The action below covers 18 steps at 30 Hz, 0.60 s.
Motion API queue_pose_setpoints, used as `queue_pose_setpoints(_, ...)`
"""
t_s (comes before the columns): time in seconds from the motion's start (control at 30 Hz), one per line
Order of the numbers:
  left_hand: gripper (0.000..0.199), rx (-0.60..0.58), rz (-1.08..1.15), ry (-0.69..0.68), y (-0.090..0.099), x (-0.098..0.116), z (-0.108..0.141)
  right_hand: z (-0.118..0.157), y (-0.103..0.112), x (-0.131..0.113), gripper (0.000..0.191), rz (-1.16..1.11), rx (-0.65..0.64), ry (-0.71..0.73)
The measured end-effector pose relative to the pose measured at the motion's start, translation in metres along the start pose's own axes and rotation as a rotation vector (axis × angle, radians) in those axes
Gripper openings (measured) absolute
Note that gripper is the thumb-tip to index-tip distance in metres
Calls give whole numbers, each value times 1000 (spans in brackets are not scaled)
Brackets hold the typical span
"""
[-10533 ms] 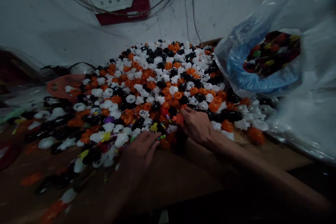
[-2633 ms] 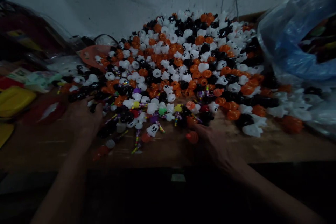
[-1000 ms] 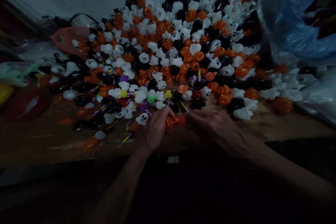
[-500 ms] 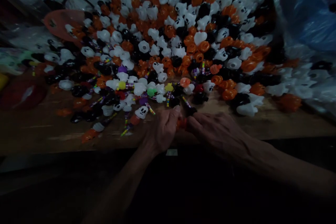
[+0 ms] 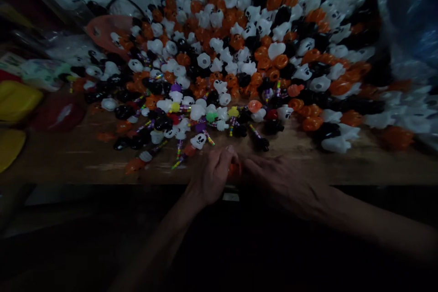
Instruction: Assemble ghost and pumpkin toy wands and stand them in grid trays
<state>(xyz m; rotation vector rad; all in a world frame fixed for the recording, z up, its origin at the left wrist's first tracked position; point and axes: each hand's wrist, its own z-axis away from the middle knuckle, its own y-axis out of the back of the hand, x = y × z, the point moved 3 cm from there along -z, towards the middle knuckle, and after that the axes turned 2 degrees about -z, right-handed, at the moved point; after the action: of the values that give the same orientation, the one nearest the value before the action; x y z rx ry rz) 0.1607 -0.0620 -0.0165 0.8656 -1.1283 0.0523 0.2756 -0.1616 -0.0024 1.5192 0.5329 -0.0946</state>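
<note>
At the front edge of the table, my left hand (image 5: 212, 173) is closed round a small orange plastic piece (image 5: 234, 169), its thumb on top. From the other side my right hand (image 5: 278, 178) presses curled fingers against the same piece. Both hands hide most of it, and the dim light blurs its shape. Just beyond them lie a stick of coloured candy with a black top (image 5: 259, 138) and a white skull-faced piece (image 5: 198, 141) joined to an orange part.
A big heap of white ghost, orange pumpkin and black plastic pieces (image 5: 236, 41) covers the wooden table (image 5: 78, 159). An orange basket (image 5: 109, 32) lies at its left, with red (image 5: 59, 114) and yellow (image 5: 18, 100) items farther left. A blue plastic bag (image 5: 410, 32) stands at right.
The view has shifted a little left, so the table's things sit farther right. Both hands stay on the orange piece; my right hand's fingers have turned flatter over it.
</note>
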Motion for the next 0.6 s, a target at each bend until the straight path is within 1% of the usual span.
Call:
queue_pose_setpoints(0.07,39,2,-33,16,3,-3,-2,3,4,5,27,-14,14,-39)
queue_pose_setpoints(0.1,37,-1,-50,34,5,-4,-3,5,7,9,22,-21,45,-57)
queue_pose_setpoints(0.17,36,-23,-48,70,7,-8,-3,9,12,15,14,-56,151,-84)
queue_pose_setpoints(0.23,38,-44,-5,90,7,-13,-2,10,17,20,17,-119,271,-85)
queue_pose_setpoints(0.27,39,-44,19,97,6,-15,-1,10,18,21,18,-150,300,-89)
queue_pose_setpoints(0.33,40,-10,57,114,4,-21,0,9,18,21,19,-189,296,-102)
queue_pose_setpoints(0.43,42,38,97,136,0,-26,1,7,15,19,16,-178,233,-146)
queue_pose_setpoints(0.5,42,41,101,123,-2,-24,2,6,11,16,15,-154,196,-146)
queue_pose_setpoints(0.6,43,19,75,61,-3,-16,2,7,5,12,16,-140,144,-119)
